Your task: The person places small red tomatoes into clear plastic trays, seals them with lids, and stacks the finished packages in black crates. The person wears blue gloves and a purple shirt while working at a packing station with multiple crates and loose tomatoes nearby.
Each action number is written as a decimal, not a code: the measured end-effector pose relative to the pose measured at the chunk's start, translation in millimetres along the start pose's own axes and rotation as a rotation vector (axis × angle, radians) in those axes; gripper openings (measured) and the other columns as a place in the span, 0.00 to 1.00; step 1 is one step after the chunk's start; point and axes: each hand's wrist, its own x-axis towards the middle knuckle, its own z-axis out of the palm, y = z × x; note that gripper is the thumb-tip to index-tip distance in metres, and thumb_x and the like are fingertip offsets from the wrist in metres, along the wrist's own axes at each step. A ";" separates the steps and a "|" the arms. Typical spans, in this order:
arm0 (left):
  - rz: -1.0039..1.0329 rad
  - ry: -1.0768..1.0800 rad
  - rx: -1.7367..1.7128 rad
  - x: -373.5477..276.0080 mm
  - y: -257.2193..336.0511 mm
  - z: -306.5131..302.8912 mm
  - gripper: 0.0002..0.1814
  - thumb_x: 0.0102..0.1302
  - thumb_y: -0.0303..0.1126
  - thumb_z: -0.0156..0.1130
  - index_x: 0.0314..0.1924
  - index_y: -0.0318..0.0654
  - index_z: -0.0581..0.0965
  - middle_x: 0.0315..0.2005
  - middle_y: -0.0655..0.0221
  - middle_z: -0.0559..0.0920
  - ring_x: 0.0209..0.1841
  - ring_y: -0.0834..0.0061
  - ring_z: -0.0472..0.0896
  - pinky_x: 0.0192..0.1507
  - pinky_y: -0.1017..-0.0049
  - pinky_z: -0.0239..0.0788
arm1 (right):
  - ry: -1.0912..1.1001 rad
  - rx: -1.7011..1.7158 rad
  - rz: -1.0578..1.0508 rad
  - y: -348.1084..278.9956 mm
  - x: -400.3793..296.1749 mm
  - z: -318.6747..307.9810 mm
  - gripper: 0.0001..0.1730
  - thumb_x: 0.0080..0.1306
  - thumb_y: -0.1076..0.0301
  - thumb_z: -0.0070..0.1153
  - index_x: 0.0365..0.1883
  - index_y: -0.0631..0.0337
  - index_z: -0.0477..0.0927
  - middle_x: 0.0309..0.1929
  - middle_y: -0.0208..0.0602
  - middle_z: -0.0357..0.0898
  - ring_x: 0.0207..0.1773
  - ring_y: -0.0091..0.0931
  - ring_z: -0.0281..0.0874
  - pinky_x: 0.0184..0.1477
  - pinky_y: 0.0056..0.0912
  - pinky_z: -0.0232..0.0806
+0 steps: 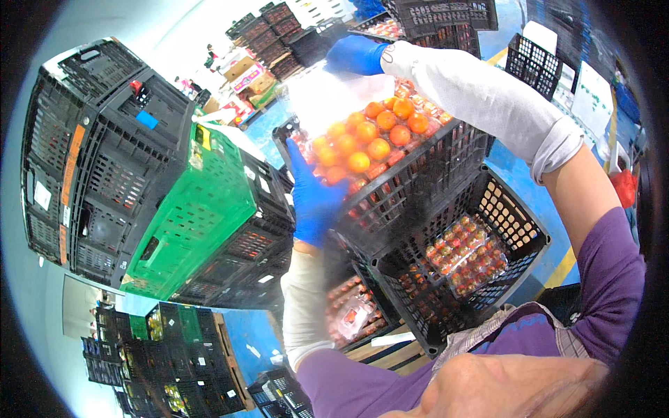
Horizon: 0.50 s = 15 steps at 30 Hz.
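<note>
Both my hands wear blue gloves. At the upper middle, my right hand [356, 55] is closed on a clear plastic sheet [332, 96] that glares in the light. Below and left of it, my left hand [315, 201] has its thumb or a finger stretched up along the near left side of a group of orange round fruits [379, 149]; whether it grips anything is unclear. The fruits lie over clear packs of red fruit in a filled black plastic crate [413, 183]. Under and beside it, a second black crate [515, 209] holds clear packs of small red fruit [465, 256].
Stacked black crates and a green plastic crate [209, 193] rise at the left. Another crate of red packs [355, 313] stands low at the middle, beside a wooden pallet [402, 355]. Further crate stacks [177, 360] and cardboard boxes [251, 78] are beyond, on a blue floor.
</note>
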 end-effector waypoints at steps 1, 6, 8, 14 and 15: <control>0.021 -0.019 0.004 1.7 -6.8 -4.4 0.56 0.55 0.23 0.72 0.78 0.35 0.48 0.72 0.51 0.65 0.67 0.63 0.72 0.62 0.67 0.71 | 0.019 0.003 -0.017 -3.7 6.9 -0.3 0.23 0.69 0.43 0.54 0.42 0.53 0.87 0.41 0.43 0.86 0.43 0.46 0.84 0.48 0.50 0.74; 0.041 -0.029 0.089 5.5 -24.7 -9.2 0.40 0.57 0.25 0.71 0.71 0.31 0.67 0.66 0.55 0.74 0.61 0.69 0.78 0.58 0.71 0.73 | 0.209 -0.424 -0.042 -12.1 28.4 -27.9 0.14 0.63 0.55 0.63 0.40 0.54 0.83 0.35 0.39 0.85 0.39 0.39 0.86 0.44 0.44 0.74; 0.077 -0.005 0.065 8.9 -14.2 -3.3 0.37 0.57 0.27 0.73 0.67 0.31 0.71 0.62 0.56 0.77 0.58 0.69 0.80 0.57 0.71 0.74 | 0.309 -0.392 -0.078 8.5 25.6 -32.5 0.16 0.61 0.60 0.65 0.45 0.55 0.83 0.36 0.40 0.86 0.42 0.39 0.86 0.46 0.44 0.75; 0.338 0.096 0.465 -0.4 -23.2 -17.3 0.27 0.55 0.30 0.75 0.56 0.35 0.80 0.47 0.59 0.82 0.50 0.65 0.82 0.54 0.69 0.74 | -0.036 -0.252 -0.076 -14.0 -42.2 -30.8 0.13 0.61 0.54 0.64 0.36 0.53 0.85 0.34 0.40 0.85 0.39 0.38 0.85 0.45 0.45 0.74; 0.366 0.073 0.472 -1.5 -20.1 -18.4 0.25 0.55 0.31 0.76 0.54 0.36 0.81 0.45 0.60 0.82 0.48 0.65 0.82 0.54 0.69 0.73 | -0.324 -0.187 -0.066 -18.0 -61.7 -37.3 0.15 0.62 0.53 0.63 0.36 0.54 0.86 0.35 0.41 0.86 0.41 0.39 0.85 0.45 0.45 0.74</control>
